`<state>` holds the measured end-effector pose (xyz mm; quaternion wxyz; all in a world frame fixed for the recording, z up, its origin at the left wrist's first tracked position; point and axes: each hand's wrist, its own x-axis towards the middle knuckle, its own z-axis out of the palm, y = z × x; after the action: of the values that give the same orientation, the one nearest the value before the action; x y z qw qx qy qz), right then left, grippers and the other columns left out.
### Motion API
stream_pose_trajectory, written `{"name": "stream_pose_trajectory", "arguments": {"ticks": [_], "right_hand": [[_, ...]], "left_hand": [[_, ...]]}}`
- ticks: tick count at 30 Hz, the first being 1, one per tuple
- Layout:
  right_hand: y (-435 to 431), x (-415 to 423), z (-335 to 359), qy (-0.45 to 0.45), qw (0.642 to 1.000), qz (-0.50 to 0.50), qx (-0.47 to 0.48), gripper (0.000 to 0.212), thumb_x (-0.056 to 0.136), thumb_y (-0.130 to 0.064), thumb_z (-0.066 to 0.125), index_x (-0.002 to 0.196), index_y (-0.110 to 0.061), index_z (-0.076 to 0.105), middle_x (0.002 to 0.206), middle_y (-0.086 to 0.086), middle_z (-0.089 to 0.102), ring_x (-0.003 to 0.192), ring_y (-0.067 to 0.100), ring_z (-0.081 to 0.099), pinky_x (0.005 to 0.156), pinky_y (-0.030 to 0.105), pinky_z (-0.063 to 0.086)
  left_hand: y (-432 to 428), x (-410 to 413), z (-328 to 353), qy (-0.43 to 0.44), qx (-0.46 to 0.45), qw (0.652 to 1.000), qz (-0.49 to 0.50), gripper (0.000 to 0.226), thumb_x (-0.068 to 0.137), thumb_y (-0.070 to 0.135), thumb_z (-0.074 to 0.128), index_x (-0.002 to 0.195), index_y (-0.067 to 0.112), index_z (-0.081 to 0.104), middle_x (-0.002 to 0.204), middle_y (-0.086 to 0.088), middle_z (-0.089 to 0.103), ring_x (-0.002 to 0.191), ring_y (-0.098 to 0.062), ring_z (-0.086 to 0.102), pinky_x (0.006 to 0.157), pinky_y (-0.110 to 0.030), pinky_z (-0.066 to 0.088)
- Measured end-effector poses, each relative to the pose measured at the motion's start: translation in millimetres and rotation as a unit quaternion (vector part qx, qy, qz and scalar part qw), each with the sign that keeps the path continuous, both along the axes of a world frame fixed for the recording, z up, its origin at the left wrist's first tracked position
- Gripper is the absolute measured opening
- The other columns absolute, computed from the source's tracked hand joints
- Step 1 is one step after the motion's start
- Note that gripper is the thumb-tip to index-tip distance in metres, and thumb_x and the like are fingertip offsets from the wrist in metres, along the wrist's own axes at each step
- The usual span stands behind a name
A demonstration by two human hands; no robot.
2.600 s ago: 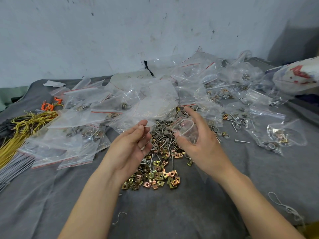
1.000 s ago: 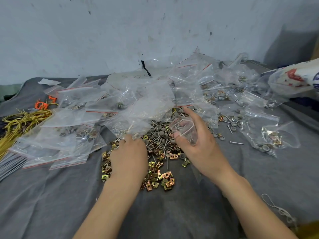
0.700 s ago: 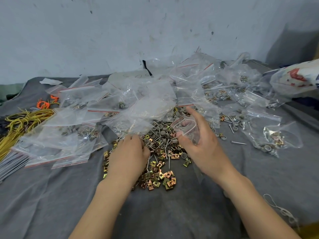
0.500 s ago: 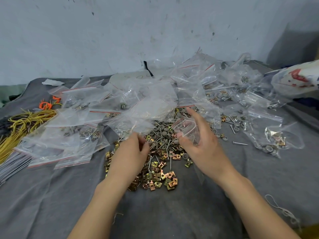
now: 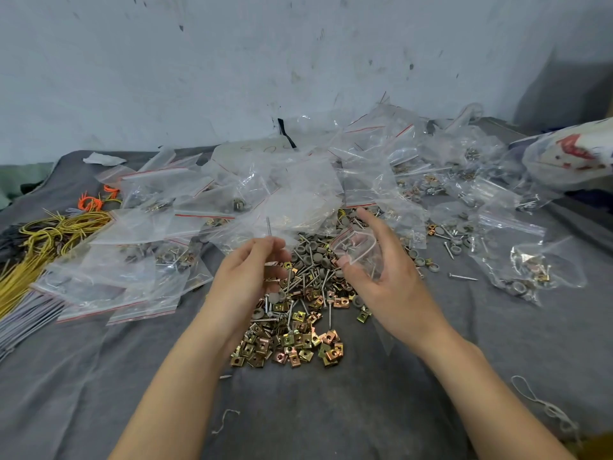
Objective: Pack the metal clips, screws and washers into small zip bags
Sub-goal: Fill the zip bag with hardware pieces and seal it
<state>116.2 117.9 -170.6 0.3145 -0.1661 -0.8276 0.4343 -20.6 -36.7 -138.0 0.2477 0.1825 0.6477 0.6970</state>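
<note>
My left hand (image 5: 247, 277) is raised above the pile and pinches a long screw (image 5: 268, 227) that points up from its fingertips. More small metal parts show in that hand's curled fingers. My right hand (image 5: 381, 277) holds a small clear zip bag (image 5: 360, 252) with its mouth held wide, just right of the left hand. Below both hands lies a loose heap of gold and copper metal clips (image 5: 292, 343). Screws and grey washers (image 5: 310, 263) lie mixed behind the clips.
Filled and empty zip bags (image 5: 298, 194) are heaped across the back of the grey cloth (image 5: 315, 410). More filled bags (image 5: 527, 263) lie at the right. Yellow and orange wire ties (image 5: 49, 237) sit at the left. A large printed plastic bag (image 5: 570, 157) lies far right.
My left hand has lifted off the pile with a screw and other parts in its fingers and moved toward the bag. My right hand has kept the bag in place.
</note>
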Motion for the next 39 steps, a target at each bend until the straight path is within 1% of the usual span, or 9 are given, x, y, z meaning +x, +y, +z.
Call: {"name": "stream_pose_trajectory", "arguments": {"ticks": [4, 8, 15, 19, 22, 30, 35, 37, 39], "right_hand": [[0.8, 0.5, -1.0, 0.006, 1.0, 0.005, 0.01, 0.066, 0.093, -0.053, 0.06, 0.149, -0.055, 0.025, 0.14, -0.045, 0.033, 0.131, -0.029, 0.024, 0.093, -0.005, 0.027], [0.1, 0.4, -0.8, 0.002, 1.0, 0.004, 0.016, 0.065, 0.096, -0.049, 0.061, 0.15, -0.052, 0.025, 0.133, -0.056, 0.024, 0.123, -0.036, 0.02, 0.089, -0.012, 0.018], [0.3, 0.0, -0.5, -0.007, 1.0, -0.006, 0.02, 0.066, 0.092, -0.059, 0.057, 0.148, -0.058, 0.022, 0.149, -0.024, 0.041, 0.132, -0.021, 0.032, 0.091, -0.009, 0.025], [0.1, -1.1, -1.3, 0.002, 1.0, -0.005, 0.028, 0.066, 0.09, -0.059, 0.057, 0.148, -0.057, 0.023, 0.148, -0.03, 0.039, 0.137, -0.014, 0.033, 0.099, 0.0, 0.029], [0.5, 0.5, -1.7, 0.01, 1.0, 0.001, 0.024, 0.067, 0.091, -0.053, 0.059, 0.149, -0.054, 0.025, 0.145, -0.041, 0.033, 0.137, -0.02, 0.027, 0.101, -0.002, 0.026], [1.9, 4.0, 0.9, 0.002, 1.0, -0.004, 0.019, 0.067, 0.091, -0.057, 0.056, 0.151, -0.049, 0.026, 0.152, -0.023, 0.04, 0.14, -0.011, 0.032, 0.104, 0.005, 0.025], [0.9, 3.9, 2.4, 0.001, 1.0, -0.002, 0.008, 0.069, 0.09, -0.056, 0.056, 0.151, -0.048, 0.026, 0.152, -0.024, 0.039, 0.14, -0.012, 0.032, 0.105, 0.01, 0.026], [0.5, 3.5, 2.8, 0.003, 1.0, -0.005, 0.006, 0.069, 0.09, -0.051, 0.058, 0.152, -0.047, 0.027, 0.149, -0.025, 0.041, 0.138, -0.012, 0.033, 0.106, 0.008, 0.027], [0.0, 3.3, 3.2, 0.007, 1.0, -0.004, 0.009, 0.069, 0.09, -0.051, 0.057, 0.152, -0.046, 0.028, 0.144, -0.037, 0.037, 0.134, -0.022, 0.028, 0.1, -0.003, 0.024]], "left_hand": [[1.4, -3.1, 1.5, -0.053, 0.061, 0.997, -0.02, 0.017, 0.1, 0.025, 0.055, 0.103, 0.015, 0.068, 0.088, 0.002, 0.072, 0.07, -0.01, 0.063, 0.06, -0.022, 0.051], [4.1, -4.3, 6.6, -0.014, 0.088, 0.996, -0.025, 0.014, 0.096, 0.015, 0.06, 0.107, 0.016, 0.068, 0.089, 0.003, 0.072, 0.074, -0.009, 0.064, 0.062, -0.02, 0.052], [13.8, 7.3, 29.2, 0.249, 0.016, 0.967, -0.047, 0.019, 0.097, 0.022, 0.061, 0.105, 0.032, 0.074, 0.09, 0.005, 0.072, 0.077, -0.006, 0.063, 0.066, -0.018, 0.051], [27.9, 20.4, 32.0, 0.379, -0.042, 0.922, -0.072, 0.018, 0.097, 0.024, 0.061, 0.109, 0.032, 0.072, 0.085, 0.025, 0.067, 0.076, 0.004, 0.061, 0.063, -0.007, 0.041], [35.5, 26.3, 32.3, 0.353, -0.018, 0.931, -0.095, 0.017, 0.097, 0.023, 0.061, 0.109, 0.034, 0.068, 0.089, 0.021, 0.07, 0.08, 0.002, 0.065, 0.069, -0.009, 0.045], [11.8, 3.5, 24.9, 0.284, -0.063, 0.955, -0.059, 0.017, 0.1, 0.03, 0.052, 0.11, 0.034, 0.065, 0.094, 0.01, 0.072, 0.081, -0.004, 0.067, 0.069, -0.018, 0.053], [2.3, -1.8, -7.5, 0.381, -0.267, 0.88, -0.094, 0.019, 0.1, 0.033, 0.053, 0.114, 0.03, 0.065, 0.091, 0.016, 0.065, 0.075, -0.007, 0.064, 0.063, -0.019, 0.049], [3.2, 1.4, -17.8, 0.424, -0.317, 0.84, -0.115, 0.021, 0.1, 0.033, 0.053, 0.117, 0.027, 0.065, 0.099, 0.015, 0.065, 0.084, -0.001, 0.06, 0.071, -0.019, 0.047], [4.9, 3.0, -24.7, 0.477, -0.354, 0.797, -0.113, 0.025, 0.1, 0.033, 0.051, 0.12, 0.026, 0.063, 0.111, 0.008, 0.065, 0.102, -0.011, 0.058, 0.088, -0.031, 0.048]]}}
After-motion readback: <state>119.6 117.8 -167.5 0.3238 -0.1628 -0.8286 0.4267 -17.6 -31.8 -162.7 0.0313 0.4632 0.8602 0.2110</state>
